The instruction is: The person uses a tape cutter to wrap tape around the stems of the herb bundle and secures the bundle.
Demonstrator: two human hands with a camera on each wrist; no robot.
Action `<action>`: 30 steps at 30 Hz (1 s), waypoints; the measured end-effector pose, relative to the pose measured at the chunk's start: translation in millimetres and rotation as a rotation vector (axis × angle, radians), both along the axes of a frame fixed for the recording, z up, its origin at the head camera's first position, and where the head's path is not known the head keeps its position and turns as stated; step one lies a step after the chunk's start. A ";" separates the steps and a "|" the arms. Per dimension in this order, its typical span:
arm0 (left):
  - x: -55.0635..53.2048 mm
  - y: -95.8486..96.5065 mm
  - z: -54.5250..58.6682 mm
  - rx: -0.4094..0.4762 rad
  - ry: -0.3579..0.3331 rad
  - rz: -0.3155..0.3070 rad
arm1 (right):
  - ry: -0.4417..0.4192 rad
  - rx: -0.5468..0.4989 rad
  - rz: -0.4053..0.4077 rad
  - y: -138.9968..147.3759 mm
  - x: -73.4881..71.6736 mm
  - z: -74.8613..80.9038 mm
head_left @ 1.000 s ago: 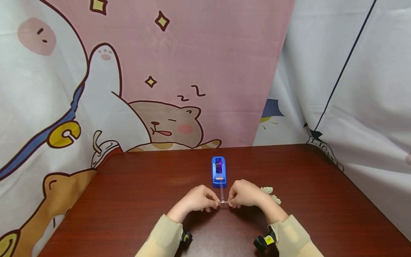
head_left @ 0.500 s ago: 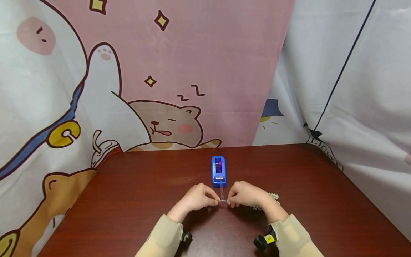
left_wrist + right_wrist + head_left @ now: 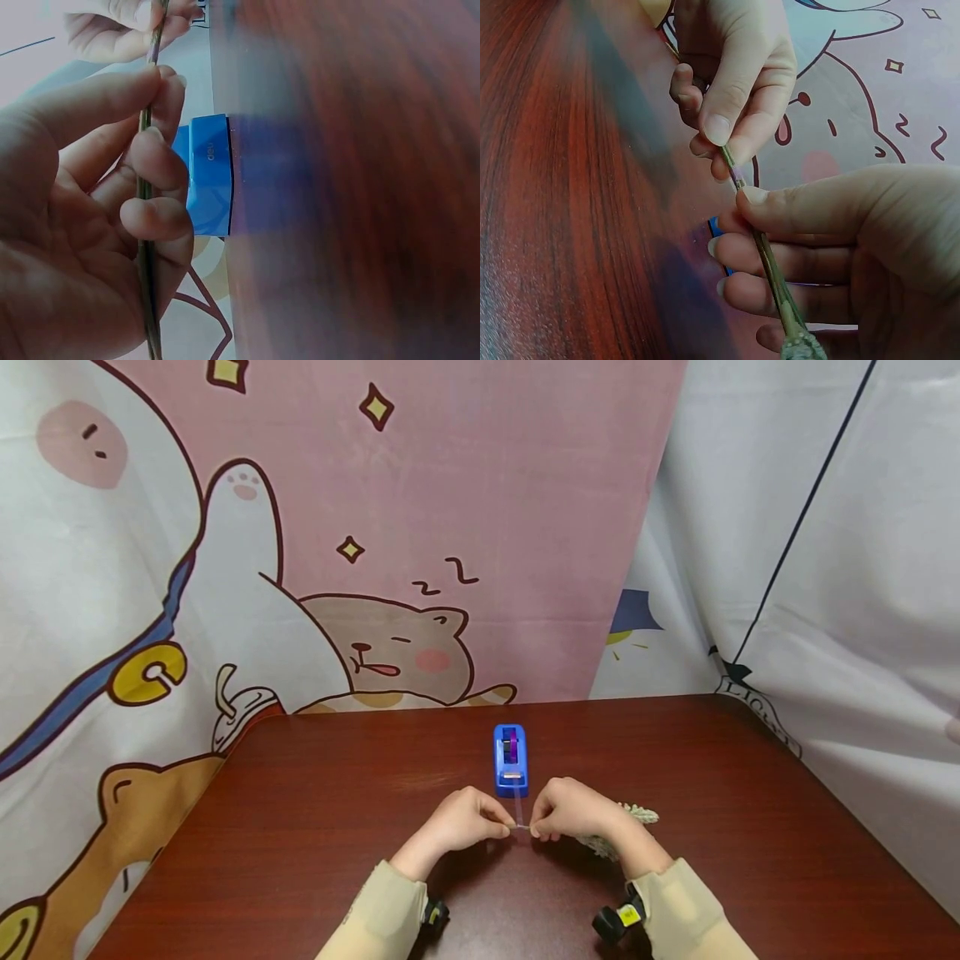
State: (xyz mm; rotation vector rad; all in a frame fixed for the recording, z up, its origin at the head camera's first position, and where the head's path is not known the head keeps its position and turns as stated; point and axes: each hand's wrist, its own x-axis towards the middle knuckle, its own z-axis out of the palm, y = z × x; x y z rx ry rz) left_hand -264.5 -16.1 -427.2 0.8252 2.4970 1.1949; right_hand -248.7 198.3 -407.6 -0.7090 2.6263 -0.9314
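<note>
A thin bunch of green stems runs between both hands, with pale flower heads at its right end, partly hidden behind the right forearm. My left hand pinches the stems between thumb and index finger, and their lower part crosses its curled fingers in the left wrist view. Close by on the right, my right hand pinches them too. From the blue tape dispenser, a clear strip of tape stretches to the stems in the short gap between the fingertips.
The dispenser stands on a dark red-brown wooden table, straight ahead of the hands. A printed cartoon curtain hangs behind the table's far edge. A white cloth hangs on the right.
The flower heads have turned, one now showing below the right forearm and one above. Both hands and the stems have shifted slightly toward the dispenser, and the visible tape is a little shorter.
</note>
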 end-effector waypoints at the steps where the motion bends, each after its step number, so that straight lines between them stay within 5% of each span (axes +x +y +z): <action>1: -0.3 0.1 -0.3 -0.003 0.008 0.001 | 0.003 0.000 -0.002 0.0 -0.7 -0.7; 17: 1.9 -0.2 2.4 -0.089 0.040 -0.021 | 0.070 0.032 -0.039 -2.5 -2.5 -4.9; 25: 2.2 -1.0 2.4 -0.140 0.059 -0.113 | 0.078 0.044 -0.048 -2.1 -1.8 -7.1; 30: 2.8 -1.6 4.4 -0.122 0.064 -0.111 | 0.078 0.029 -0.046 -2.0 -1.9 -7.2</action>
